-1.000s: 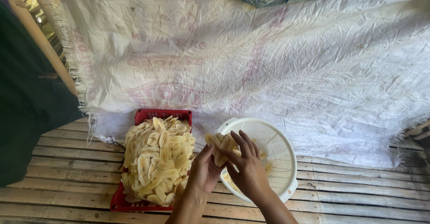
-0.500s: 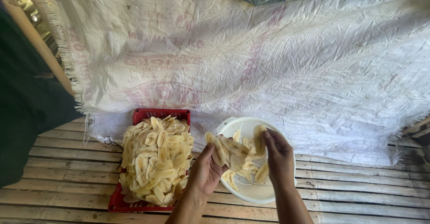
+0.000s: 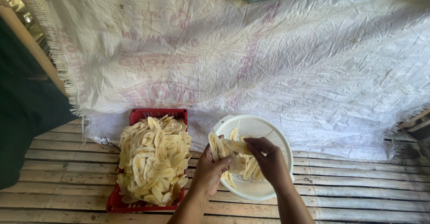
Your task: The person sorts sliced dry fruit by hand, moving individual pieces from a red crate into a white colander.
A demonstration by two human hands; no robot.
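Floor: bamboo slats (image 3: 349,192), near side. Far side: crumpled white woven sack sheet (image 3: 277,71), frayed left edge. Dark green cloth (image 3: 22,112) far left. Daylight, soft, from above.

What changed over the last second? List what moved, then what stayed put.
The right hand swung out to the right over the white colander, then came back to the slices held up by the left hand and now pinches one banana slice. More slices lie in the colander than a second ago. The red tray heaped with slices, the white sack cloth and the bamboo slats stayed put.
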